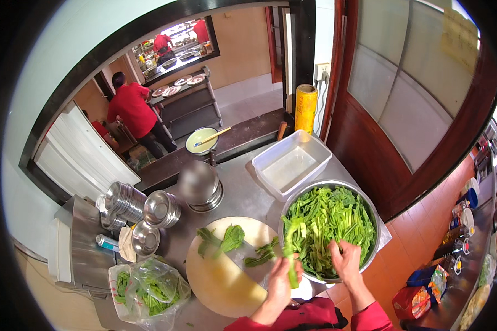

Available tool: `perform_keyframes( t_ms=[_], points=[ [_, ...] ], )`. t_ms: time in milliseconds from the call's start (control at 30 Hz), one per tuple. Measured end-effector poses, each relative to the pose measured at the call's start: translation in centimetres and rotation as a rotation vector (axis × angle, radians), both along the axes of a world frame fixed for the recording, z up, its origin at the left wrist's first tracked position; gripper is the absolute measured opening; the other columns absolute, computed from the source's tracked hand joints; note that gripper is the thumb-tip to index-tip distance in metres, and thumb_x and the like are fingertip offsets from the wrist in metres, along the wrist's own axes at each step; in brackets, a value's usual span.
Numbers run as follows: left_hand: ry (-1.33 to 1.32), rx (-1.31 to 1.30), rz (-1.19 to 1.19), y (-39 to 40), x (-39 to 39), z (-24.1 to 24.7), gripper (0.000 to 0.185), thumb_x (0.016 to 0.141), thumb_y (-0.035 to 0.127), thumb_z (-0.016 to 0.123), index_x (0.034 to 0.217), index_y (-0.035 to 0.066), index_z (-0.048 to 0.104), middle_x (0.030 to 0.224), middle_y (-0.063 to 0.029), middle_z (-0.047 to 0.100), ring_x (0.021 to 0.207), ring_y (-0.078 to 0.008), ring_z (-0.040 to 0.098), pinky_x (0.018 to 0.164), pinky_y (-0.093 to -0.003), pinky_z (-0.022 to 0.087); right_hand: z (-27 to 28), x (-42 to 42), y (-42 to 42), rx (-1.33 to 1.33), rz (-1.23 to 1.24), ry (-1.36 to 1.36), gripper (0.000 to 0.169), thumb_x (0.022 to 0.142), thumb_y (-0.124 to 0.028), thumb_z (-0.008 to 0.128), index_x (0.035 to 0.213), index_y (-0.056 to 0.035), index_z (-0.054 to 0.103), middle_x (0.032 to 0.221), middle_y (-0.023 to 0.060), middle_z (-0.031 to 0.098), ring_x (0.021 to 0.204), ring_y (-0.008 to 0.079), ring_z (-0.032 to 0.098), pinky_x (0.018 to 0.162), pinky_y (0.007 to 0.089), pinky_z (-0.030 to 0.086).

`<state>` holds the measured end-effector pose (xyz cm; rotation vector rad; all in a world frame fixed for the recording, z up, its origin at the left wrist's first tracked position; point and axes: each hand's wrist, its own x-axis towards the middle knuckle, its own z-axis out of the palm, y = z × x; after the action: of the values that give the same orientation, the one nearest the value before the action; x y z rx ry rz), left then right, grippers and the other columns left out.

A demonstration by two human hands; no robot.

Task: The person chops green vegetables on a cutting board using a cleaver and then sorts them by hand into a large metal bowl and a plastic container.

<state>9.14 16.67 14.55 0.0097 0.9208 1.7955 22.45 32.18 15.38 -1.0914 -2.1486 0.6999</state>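
My left hand is closed around a green leafy stalk, held upright between the round cutting board and the large steel bowl. Cut leafy greens heap up inside that bowl. Over the bowl's near side is my right hand, its fingers curled at the greens; whether it grips a piece cannot be told. Loose leaves lie on the board's far part, and a few stalks rest near its right side. A wide metal blade lies partly hidden beside them.
Behind the bowl stands a translucent plastic tub. Stacked steel bowls and a bag of greens are at the left. A yellow roll stands by the wall. Beyond the ledge, a person in red is beside a trolley.
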Motion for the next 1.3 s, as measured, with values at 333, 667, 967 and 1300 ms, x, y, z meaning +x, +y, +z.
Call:
perform_keyframes(
  t_ms=[333, 667, 967, 1300],
  points=[
    [1.502, -1.205, -0.137, -17.4, -10.6, -15.0, 0.056, 0.089, 0.034, 0.075, 0.133, 0.005, 0.056, 0.130, -0.0260, 0.059, 0.122, -0.0440, 0.055, 0.103, -0.0574, 0.042, 1.0, 1.1, 4.7, -0.829, -0.258, 0.418, 0.038, 0.100, -0.041, 0.054, 0.106, -0.0036, 0.055, 0.063, 0.0072, 0.054, 0.055, 0.0288, 0.053, 0.057, 0.0440, 0.048],
    [1.821, -0.958, -0.091, -17.0, -10.4, -10.1, 0.058, 0.096, 0.038, 0.068, 0.143, 0.008, 0.051, 0.147, -0.0226, 0.051, 0.135, -0.0436, 0.047, 0.110, -0.0591, 0.036, 1.5, 1.1, 3.6, -1.471, -0.095, 1.144, 0.010, 0.091, -0.021, 0.051, 0.095, -0.0122, 0.047, 0.095, 0.0102, 0.058, 0.085, 0.0269, 0.054, 0.077, 0.0440, 0.051],
    [1.730, -0.833, -0.176, -16.9, -11.5, -8.8, 0.060, 0.080, 0.020, 0.081, 0.131, 0.002, 0.056, 0.127, -0.0236, 0.053, 0.120, -0.0434, 0.049, 0.103, -0.0561, 0.038, 3.1, -2.0, 3.5, -0.669, -0.330, 0.449, 0.038, 0.091, -0.008, 0.065, 0.124, 0.0026, 0.048, 0.115, 0.0198, 0.057, 0.096, 0.0376, 0.059, 0.082, 0.0490, 0.055],
    [1.729, -0.808, -0.037, -13.2, -15.1, -10.0, 0.045, 0.076, 0.007, 0.081, 0.115, 0.000, 0.059, 0.126, -0.0228, 0.053, 0.121, -0.0422, 0.051, 0.104, -0.0509, 0.040, -4.2, -13.0, -11.7, -0.056, 0.451, -0.587, 0.050, 0.084, -0.005, 0.063, 0.133, -0.0071, 0.057, 0.131, 0.0209, 0.057, 0.121, 0.0401, 0.055, 0.101, 0.0474, 0.051]
  ],
)
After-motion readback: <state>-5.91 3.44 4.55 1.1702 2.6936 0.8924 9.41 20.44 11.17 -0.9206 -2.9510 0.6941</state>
